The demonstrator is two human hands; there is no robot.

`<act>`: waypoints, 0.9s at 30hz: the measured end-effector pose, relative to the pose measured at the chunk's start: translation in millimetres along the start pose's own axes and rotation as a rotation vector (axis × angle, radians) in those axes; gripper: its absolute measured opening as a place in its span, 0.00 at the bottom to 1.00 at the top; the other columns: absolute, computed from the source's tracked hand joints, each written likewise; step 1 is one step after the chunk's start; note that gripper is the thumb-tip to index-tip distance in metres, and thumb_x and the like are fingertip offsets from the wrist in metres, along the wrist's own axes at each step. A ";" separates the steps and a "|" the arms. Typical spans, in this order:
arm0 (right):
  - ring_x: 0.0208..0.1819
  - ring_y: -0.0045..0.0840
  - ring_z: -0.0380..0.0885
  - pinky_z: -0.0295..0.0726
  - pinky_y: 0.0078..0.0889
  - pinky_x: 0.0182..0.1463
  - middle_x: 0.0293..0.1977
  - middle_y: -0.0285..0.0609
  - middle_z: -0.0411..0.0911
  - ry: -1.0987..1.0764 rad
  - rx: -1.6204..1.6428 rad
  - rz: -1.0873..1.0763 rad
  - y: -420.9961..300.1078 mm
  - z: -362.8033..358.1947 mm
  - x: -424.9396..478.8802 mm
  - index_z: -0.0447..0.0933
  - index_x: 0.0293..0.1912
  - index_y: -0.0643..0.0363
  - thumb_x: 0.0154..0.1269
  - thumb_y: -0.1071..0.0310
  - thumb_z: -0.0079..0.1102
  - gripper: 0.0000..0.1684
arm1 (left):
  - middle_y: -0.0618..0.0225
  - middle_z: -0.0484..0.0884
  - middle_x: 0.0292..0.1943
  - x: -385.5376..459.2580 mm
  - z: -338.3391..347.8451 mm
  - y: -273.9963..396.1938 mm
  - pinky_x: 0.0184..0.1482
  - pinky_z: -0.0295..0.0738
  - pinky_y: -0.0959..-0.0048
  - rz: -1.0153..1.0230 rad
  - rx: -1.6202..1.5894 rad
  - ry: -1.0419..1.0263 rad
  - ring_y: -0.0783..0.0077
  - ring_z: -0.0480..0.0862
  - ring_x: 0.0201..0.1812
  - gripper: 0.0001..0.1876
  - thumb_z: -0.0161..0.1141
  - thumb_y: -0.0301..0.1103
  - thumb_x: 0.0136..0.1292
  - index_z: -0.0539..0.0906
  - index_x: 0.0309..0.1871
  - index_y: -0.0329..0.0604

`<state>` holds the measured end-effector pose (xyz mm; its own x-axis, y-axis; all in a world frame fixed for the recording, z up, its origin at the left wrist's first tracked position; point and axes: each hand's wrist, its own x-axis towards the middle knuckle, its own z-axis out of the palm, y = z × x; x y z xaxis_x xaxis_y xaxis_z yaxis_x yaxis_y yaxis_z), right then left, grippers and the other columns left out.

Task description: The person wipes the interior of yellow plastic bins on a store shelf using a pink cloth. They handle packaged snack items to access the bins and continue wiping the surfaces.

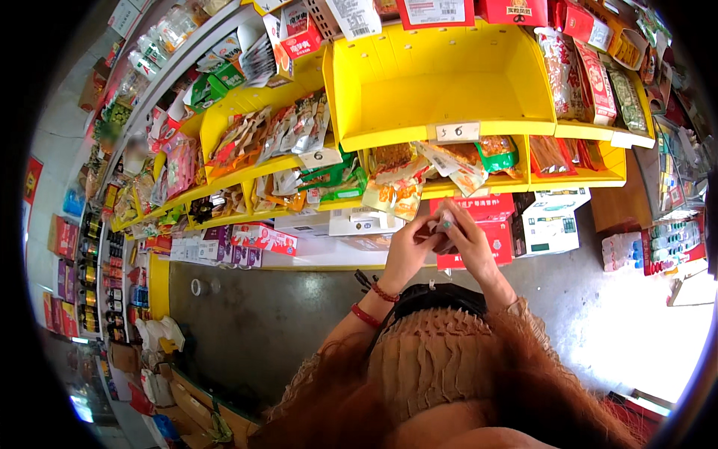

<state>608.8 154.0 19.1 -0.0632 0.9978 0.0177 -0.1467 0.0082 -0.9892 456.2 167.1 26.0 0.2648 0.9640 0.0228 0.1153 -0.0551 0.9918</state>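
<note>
My left hand and my right hand meet in front of my body, both closed around a small crumpled whitish and dark item. Its exact kind cannot be told. Just beyond my hands is the lower row of yellow plastic bins, where snack packets hang over the front edge. Above it sits a large yellow bin with nothing in it, bearing a white handwritten tag. Two red bracelets are on my left wrist.
Red cartons and white cartons stand on the low shelf under the bins. More bagged snacks fill bins at the left. Shrink-wrapped bottles stand at the right. A clear round container lies on the grey floor.
</note>
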 end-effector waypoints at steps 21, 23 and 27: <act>0.34 0.19 0.77 0.77 0.21 0.37 0.37 0.42 0.77 0.135 -0.030 -0.221 -138.4 54.0 105.2 0.73 0.51 0.64 0.59 0.80 0.51 0.18 | 0.61 0.79 0.36 98.2 -76.0 94.5 0.36 0.75 0.78 0.591 0.190 0.343 0.71 0.81 0.33 0.13 0.61 0.20 0.53 0.74 0.43 0.34; 0.37 0.19 0.76 0.76 0.19 0.41 0.41 0.42 0.76 0.062 -0.222 -0.396 -136.2 79.9 127.4 0.70 0.54 0.64 0.61 0.78 0.50 0.20 | 0.60 0.78 0.39 117.5 -92.7 112.6 0.38 0.76 0.76 0.558 0.051 0.229 0.69 0.81 0.36 0.13 0.59 0.19 0.54 0.73 0.43 0.34; 0.36 0.17 0.76 0.76 0.20 0.43 0.35 0.39 0.78 0.003 -0.302 -0.336 -141.9 107.7 184.6 0.72 0.53 0.62 0.58 0.80 0.51 0.21 | 0.56 0.68 0.58 122.0 -149.4 109.1 0.50 0.74 0.71 0.579 -0.032 0.070 0.65 0.77 0.50 0.22 0.57 0.19 0.55 0.70 0.55 0.35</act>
<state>511.6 330.0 178.4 -0.0582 0.9367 0.3453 0.1359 0.3501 -0.9268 358.1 317.6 155.8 0.2118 0.7944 0.5693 -0.0583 -0.5712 0.8187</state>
